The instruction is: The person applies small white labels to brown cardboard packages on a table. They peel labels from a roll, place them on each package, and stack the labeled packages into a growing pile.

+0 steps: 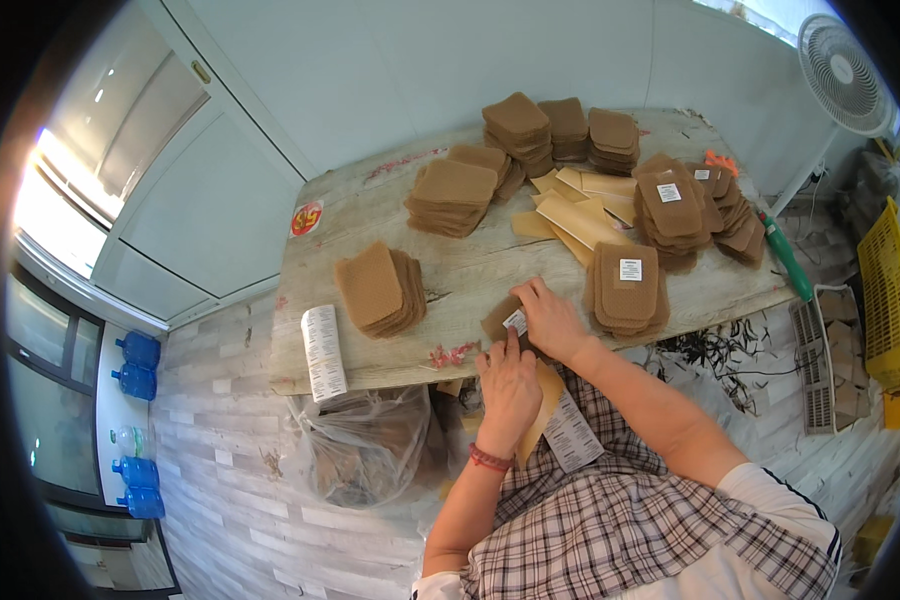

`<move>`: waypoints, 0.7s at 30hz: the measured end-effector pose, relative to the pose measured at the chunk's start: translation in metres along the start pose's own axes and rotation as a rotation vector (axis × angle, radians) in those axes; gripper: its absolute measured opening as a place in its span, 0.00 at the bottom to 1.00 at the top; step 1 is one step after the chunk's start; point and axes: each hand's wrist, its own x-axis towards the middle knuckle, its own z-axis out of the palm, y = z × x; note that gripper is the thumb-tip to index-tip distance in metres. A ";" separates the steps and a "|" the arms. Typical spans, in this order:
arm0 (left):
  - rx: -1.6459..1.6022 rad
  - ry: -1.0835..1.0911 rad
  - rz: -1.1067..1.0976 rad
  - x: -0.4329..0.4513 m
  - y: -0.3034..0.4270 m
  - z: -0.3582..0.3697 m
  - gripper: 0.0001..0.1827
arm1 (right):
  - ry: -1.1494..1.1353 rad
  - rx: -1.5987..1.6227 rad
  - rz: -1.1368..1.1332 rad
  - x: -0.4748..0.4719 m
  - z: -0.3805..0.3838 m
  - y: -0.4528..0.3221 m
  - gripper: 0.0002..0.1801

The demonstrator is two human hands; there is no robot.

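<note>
My right hand (551, 319) grips the edge of a brown textured piece (497, 318) at the front of the table. My left hand (508, 386), with a red bracelet on its wrist, has its index fingertip on the small white printed label (516, 322) on that piece. The left thumb is hidden. A sheet of printed labels (572, 435) and a yellowish paper strip (544, 405) lie on my checked apron. Right of my hands is a labelled stack of brown pieces (626, 296); further left stands an unlabelled stack (379, 289). Another label strip (322, 352) overhangs the front edge.
More brown stacks (452, 191) and yellowish paper strips (581, 214) cover the back of the wooden table (360, 217). A green-handled tool (787, 259) lies at its right edge. Below are a clear plastic bag (367, 450), a grey crate (814, 367) and a yellow crate (889, 300).
</note>
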 end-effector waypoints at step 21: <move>-1.398 0.145 -0.556 -0.047 -0.054 -0.038 0.15 | 0.407 0.425 0.325 -0.016 -0.066 0.027 0.11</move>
